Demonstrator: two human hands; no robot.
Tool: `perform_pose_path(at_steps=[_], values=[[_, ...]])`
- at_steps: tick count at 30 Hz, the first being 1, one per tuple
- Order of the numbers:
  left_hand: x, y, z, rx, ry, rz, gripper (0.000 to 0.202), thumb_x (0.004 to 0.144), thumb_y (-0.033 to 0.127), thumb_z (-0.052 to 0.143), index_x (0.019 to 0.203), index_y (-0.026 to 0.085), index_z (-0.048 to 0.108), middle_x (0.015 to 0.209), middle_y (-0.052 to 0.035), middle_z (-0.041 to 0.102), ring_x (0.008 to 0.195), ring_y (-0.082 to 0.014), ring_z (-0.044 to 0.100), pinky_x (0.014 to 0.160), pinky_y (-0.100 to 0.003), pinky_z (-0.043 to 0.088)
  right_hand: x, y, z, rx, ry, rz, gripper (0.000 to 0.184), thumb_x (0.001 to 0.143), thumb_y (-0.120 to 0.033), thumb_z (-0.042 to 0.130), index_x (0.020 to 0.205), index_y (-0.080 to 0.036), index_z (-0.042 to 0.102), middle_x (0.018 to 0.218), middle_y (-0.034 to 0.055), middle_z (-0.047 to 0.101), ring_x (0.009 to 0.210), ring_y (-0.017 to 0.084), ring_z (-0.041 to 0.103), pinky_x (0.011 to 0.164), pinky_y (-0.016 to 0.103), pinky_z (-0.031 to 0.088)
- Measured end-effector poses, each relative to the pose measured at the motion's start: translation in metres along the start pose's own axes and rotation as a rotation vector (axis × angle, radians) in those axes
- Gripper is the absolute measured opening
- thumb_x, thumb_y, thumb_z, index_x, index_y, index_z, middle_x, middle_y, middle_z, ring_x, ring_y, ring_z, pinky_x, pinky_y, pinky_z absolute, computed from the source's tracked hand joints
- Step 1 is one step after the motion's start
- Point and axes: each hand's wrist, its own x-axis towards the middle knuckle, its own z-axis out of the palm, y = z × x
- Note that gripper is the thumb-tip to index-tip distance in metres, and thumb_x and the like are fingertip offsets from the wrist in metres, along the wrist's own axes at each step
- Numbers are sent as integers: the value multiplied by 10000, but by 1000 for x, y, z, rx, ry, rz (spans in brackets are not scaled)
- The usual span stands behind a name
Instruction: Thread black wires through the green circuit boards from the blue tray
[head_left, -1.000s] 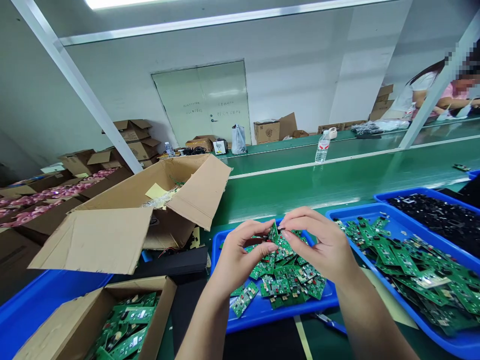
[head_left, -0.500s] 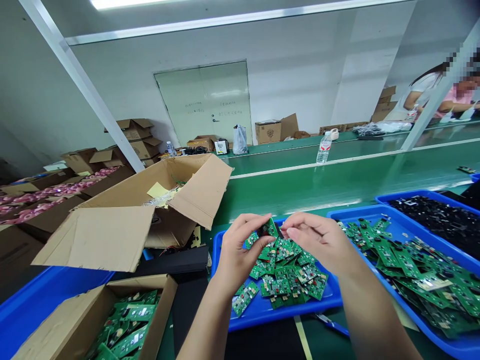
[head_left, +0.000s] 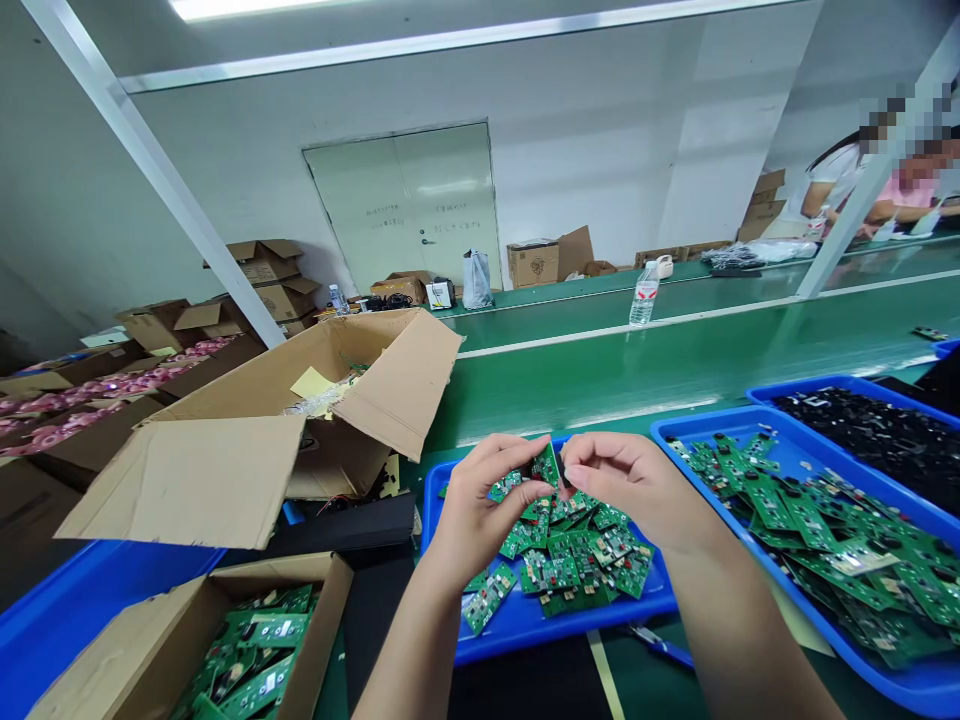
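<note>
Board point(head_left: 546, 466) pinched between left hand point(head_left: 480, 510), right hand point(head_left: 637, 485), print illegible

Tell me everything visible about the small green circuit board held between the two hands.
The circuit board is small, green and flat, with tiny dark and light parts on its face. It is tilted up on edge, pinched between the left hand and the fingertips of the right hand, just above a pile of like boards in a blue tray.

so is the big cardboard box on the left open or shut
Open: the cardboard box has its flaps spread outward, showing a yellow note inside.
</note>
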Motion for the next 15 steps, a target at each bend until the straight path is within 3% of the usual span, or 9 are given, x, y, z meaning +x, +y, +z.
perform_pose_path(at_steps=[6, 11, 15], values=[[-2, -1, 1, -130, -34, -183, 335, 780, 329, 680, 1101, 232, 684, 911, -62, 654, 830, -162, 618, 747, -278, 544, -3, 3, 5, -210, 103, 13, 163, 778, -310, 567, 680, -180, 583, 617, -11, 555, 547, 107, 477, 519, 232, 392], [-2, -2, 8, -125, -20, -283, 331, 765, 373, 682, 1043, 194, 700, 791, -37, 619, 728, -147, 593, 627, -242, 526, -2, 8, 12, -508, 328, -129, 147, 778, -270, 537, 656, -191, 555, 637, 16, 597, 589, 142, 550, 573, 260, 431], [-1, -1, 14, -84, -47, -353, 289, 806, 353, 629, 1020, 174, 703, 783, -50, 627, 720, -155, 581, 607, -234, 486, 3, 13, 12, -699, 363, -196, 175, 794, -248, 503, 624, -205, 498, 600, 21, 599, 569, 153, 556, 568, 271, 424]])
